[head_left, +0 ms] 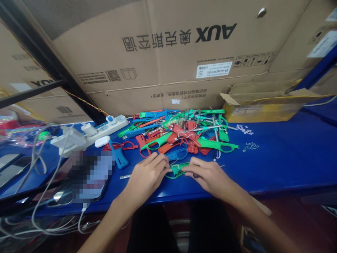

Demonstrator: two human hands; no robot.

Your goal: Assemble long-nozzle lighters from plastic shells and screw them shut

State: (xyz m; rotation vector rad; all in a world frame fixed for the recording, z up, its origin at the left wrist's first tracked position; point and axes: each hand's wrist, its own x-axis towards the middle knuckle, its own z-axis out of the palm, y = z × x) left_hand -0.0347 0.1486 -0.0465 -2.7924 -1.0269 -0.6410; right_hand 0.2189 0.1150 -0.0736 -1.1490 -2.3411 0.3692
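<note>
Near the front of the blue table, both hands are closed on one green long-neck lighter casing [177,171]. My left hand [152,172] pinches its left end, and a metal tube [125,176] sticks out past that hand to the left. My right hand [207,174] grips the other end with bent fingers. A dark, slim tool [196,175] shows under those fingers, and a thin shaft points out to the right; its kind I cannot make out. Fingers cover much of the casing. Just beyond lies a blue lighter casing [177,154].
A heap of red, green and blue lighter parts [184,130] lies behind the hands. To the right are small white pieces [244,129], tiny pins [251,146] and an open carton [260,109]. On the left lie a power strip [116,123], a charging phone [96,175] and cables.
</note>
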